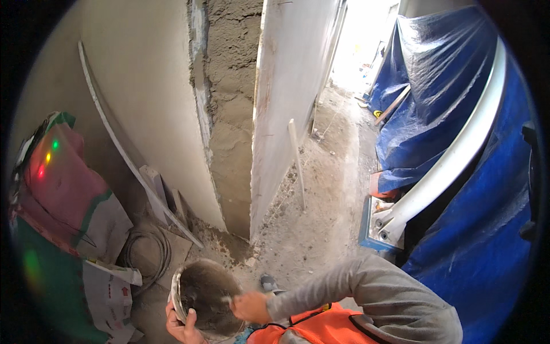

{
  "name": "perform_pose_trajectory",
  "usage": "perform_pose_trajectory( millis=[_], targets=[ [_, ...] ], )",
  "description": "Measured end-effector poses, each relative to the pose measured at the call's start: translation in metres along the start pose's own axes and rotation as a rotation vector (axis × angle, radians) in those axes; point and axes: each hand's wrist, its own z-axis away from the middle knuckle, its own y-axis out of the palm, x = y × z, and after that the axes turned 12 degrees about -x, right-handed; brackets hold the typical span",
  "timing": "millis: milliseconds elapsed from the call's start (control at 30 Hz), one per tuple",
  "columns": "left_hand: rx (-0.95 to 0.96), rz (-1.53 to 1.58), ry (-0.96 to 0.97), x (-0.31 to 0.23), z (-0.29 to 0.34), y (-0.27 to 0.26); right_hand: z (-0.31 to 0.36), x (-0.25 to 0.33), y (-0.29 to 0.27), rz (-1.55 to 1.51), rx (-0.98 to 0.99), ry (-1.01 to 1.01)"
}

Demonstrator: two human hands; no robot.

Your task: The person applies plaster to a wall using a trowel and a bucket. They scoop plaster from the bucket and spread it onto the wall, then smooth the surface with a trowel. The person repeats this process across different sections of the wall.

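Note:
A round, mortar-stained bucket (176, 291) is tilted at the lower middle, with grey, wet-looking mortar (200, 298) coating its inside. My left hand (182, 328) grips its near left rim, the thumb over the edge. Over the bucket's mouth, at its right side, my right hand (252, 307) is closed around a tool with a pale end (227, 299); the rest of it is hidden or blurred. Ahead stands a strip of rough grey mortar (232, 109) on the wall, bordered on its right by a pale upright board (286, 74).
Coiled cable (166, 258) and draped sacks (109, 286) lie at left. A long thin strip (106, 114) leans on the wall. At right hang blue tarps (441, 92), with a curved white post (458, 155) before them. A wooden stick (298, 166) leans near the board above the dusty floor (338, 189).

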Motion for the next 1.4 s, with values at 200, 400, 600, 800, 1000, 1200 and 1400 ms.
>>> perform_pose_trajectory(
  millis=[200, 400, 600, 800, 1000, 1200, 1400],
  targets=[
    [0.172, -0.017, -0.074, -0.024, -0.013, -0.009, 0.015, 0.01, -0.028, -0.359, 0.211, 0.024],
    [-0.127, 0.18, -0.227, -0.082, 0.002, 0.016, 0.029, -0.031, -0.069, -0.868, 0.139, 0.134],
    [-0.164, 0.25, -0.227, -0.076, -0.008, 0.01, 0.031, -0.045, -0.106, -0.626, 0.095, 0.266],
    [-0.269, 0.155, -0.215, -0.065, -0.005, 0.01, 0.028, -0.049, -0.12, -0.299, 0.044, 0.263],
    [-0.359, 0.161, -0.178, -0.058, 0.001, -0.012, 0.007, -0.041, -0.198, -0.358, 0.049, 0.192],
    [-0.387, 0.119, -0.161, -0.056, 0.008, -0.032, -0.022, -0.073, -0.297, -0.702, -0.048, 0.172],
    [-0.443, 0.117, -0.192, -0.056, 0.025, -0.045, -0.073, -0.163, -0.337, -0.62, -0.447, 0.806]
  ],
)
